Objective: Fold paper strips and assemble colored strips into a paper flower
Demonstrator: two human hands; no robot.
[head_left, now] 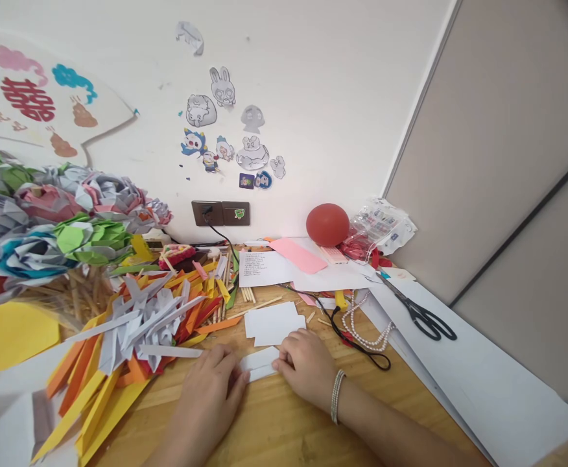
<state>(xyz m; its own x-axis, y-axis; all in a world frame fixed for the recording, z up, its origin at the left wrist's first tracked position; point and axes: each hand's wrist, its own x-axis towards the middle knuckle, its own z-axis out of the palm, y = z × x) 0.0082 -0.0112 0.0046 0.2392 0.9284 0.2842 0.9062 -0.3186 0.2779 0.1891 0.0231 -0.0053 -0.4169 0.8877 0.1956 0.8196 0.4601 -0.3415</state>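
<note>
A folded white paper slip (260,364) lies on the wooden tabletop (284,421), between the two hands and directly nearer the wearer than a stack of flat white paper pieces (274,323). Its long axis runs crosswise, left to right, with the right end angled slightly away from the wearer; a fold line follows the length. Left hand (216,386): fingers bent, thumb extended, in contact with the slip's left end; whether it pinches or merely presses cannot be determined. Right hand (308,366): thumb and curled forefinger grasp the right end; a bracelet (336,397) encircles the wrist. Folded grey-white paper strips (141,324) are heaped left of the left hand, over orange and yellow ones. At right, black-handled scissors (413,306) rest on large white sheets (488,363), blades pointing away and leftward.
</note>
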